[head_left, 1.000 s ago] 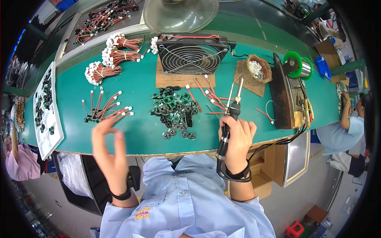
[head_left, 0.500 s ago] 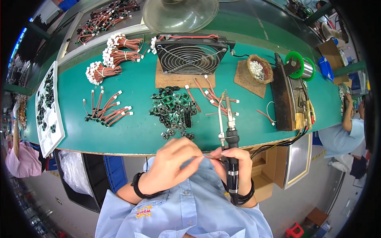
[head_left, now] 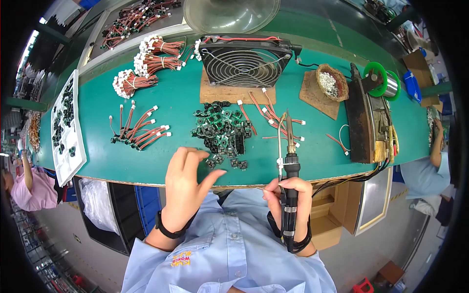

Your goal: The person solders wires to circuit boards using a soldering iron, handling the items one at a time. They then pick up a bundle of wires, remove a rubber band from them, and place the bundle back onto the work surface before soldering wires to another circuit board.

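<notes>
My right hand (head_left: 301,191) is wrapped around a black-handled soldering iron (head_left: 292,168), its metal tip pointing up and away over the green mat. A thin metal tube (head_left: 280,141) runs alongside the iron, clamped to it. My left hand (head_left: 183,181) is empty, with thumb and fingers apart at the mat's near edge. Just beyond its fingertips lie a few small black-and-green switch boards (head_left: 214,161), beside the larger pile of the same boards (head_left: 222,129). Red-and-black wire leads with white connectors (head_left: 268,115) lie between that pile and the iron's tip.
A black fan (head_left: 245,63) stands behind the pile. At left are boards with wires attached (head_left: 129,139), bundled leads (head_left: 129,83) and a white tray (head_left: 73,161). On the right sit a bowl of white pellets (head_left: 345,90), a solder spool (head_left: 392,84) and an iron holder (head_left: 360,122).
My left hand has parted from my right, moved left and forward to the small boards, and opened. My right hand still grips the soldering iron. The view has shifted slightly.
</notes>
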`<state>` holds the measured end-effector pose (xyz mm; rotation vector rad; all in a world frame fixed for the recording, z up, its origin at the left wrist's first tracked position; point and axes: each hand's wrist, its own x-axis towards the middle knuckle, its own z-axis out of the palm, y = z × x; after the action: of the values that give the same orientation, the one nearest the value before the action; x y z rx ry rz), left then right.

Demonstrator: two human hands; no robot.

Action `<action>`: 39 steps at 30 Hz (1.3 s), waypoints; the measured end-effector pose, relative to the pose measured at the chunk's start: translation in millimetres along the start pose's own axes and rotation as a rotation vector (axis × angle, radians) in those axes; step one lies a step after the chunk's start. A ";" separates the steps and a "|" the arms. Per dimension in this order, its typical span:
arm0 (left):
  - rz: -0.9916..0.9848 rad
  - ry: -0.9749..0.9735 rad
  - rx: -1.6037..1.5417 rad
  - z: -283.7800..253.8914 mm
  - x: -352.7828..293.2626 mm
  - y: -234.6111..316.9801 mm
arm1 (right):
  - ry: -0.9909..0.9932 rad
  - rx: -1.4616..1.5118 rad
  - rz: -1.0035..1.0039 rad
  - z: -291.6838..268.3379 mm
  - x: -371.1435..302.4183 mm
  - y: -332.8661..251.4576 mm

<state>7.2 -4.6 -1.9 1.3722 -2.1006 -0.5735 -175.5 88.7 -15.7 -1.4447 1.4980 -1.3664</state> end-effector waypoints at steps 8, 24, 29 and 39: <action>-0.034 -0.172 -0.019 -6.5 7.3 -6.1 | 0.080 0.150 0.052 2.4 11.5 -5.0; -0.218 -0.538 -1.531 -1.6 -0.5 21.6 | 0.046 0.358 0.059 -1.9 22.1 -38.0; -0.285 -0.587 -1.664 1.2 -0.6 20.4 | -0.014 0.200 -0.050 -5.3 25.5 -49.4; -0.438 -0.635 -1.631 -2.1 -1.5 24.3 | -0.014 0.075 -0.182 -0.3 22.6 -48.6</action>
<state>-7.6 6.0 14.5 0.5596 -0.8417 -2.3686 -165.8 74.2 35.0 -1.5707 1.3186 -1.5001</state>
